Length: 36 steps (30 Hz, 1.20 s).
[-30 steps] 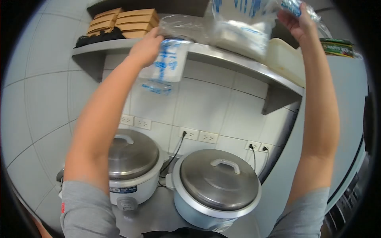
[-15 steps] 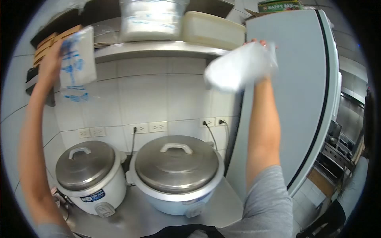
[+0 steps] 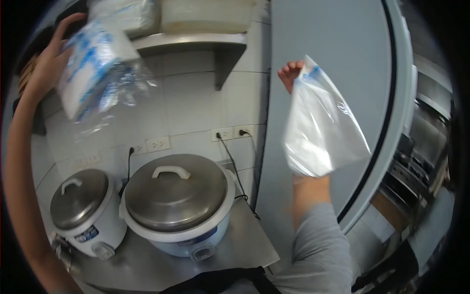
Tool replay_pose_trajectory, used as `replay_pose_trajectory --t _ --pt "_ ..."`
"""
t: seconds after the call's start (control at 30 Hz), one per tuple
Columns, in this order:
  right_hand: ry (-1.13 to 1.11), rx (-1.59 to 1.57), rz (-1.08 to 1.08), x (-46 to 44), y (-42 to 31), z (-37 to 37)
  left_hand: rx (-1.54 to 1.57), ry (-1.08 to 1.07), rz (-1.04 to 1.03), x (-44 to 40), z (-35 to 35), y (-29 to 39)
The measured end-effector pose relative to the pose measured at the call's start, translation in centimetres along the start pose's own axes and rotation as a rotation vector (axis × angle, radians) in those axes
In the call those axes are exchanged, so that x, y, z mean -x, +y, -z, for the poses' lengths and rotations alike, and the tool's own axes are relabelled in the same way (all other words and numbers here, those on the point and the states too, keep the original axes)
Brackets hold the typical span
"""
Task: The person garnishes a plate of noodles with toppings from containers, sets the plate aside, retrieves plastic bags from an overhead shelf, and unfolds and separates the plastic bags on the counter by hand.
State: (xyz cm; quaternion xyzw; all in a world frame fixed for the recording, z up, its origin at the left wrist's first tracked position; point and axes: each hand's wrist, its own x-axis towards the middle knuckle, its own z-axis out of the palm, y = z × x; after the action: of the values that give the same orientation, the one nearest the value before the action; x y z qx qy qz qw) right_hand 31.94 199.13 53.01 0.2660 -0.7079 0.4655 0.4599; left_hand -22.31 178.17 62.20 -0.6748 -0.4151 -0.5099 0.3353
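At the upper left, my left hand [image 3: 51, 61] is closed around the edge of a clear plastic packet with blue print [image 3: 95, 63]. This packet is blurred, tilted, and its loose film hangs to the right. My right hand [image 3: 291, 74] is raised in front of the grey-blue fridge door, its fingertips showing at the top corner of a shiny whitish plastic bag [image 3: 323, 127]. The bag hangs down over my forearm and hides most of that hand. Below are a large lidded rice cooker [image 3: 176, 196] and a smaller rice cooker [image 3: 81, 201].
A metal shelf [image 3: 196, 40] on the tiled wall bears a wrapped white pack [image 3: 125, 17] and a pale plastic tub [image 3: 208, 15]. Cords run from wall outlets [image 3: 224, 134] to the steel counter [image 3: 245, 245]. The tall fridge [image 3: 333, 29] stands right; a person's sleeve [image 3: 435, 220] shows beyond.
My view has turned right, so the shelf and cookers sit further left. The packet in my left hand has tilted. The bag in my right hand has swung and now hangs lower over my forearm.
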Motion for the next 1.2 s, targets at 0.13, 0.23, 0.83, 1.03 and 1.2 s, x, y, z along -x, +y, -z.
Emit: replay_pose_trajectory --t 0.13,0.23,0.83,1.03,1.2 --pt "0.175 0.138 -0.377 -1.5 1.3 -0.8 -0.131 -0.258 -0.011 2.8 -2.6 6.0" --pt "0.571 0.574 -0.470 -3.4 3.8 -6.3 -0.082 -0.400 0.005 4.2 -4.1 5.9" --pt "0.210 0.175 -0.623 -7.8 22.5 -19.0 1.253 0.175 1.017 30.1 -4.0 17.1" --pt "-0.322 -0.050 -0.584 -7.2 18.3 -29.2 1.108 0.411 1.144 36.4 5.4 20.3" --pt "-0.279 -0.180 -0.415 -6.5 18.5 -32.1 1.302 0.403 1.124 41.9 11.6 25.9"
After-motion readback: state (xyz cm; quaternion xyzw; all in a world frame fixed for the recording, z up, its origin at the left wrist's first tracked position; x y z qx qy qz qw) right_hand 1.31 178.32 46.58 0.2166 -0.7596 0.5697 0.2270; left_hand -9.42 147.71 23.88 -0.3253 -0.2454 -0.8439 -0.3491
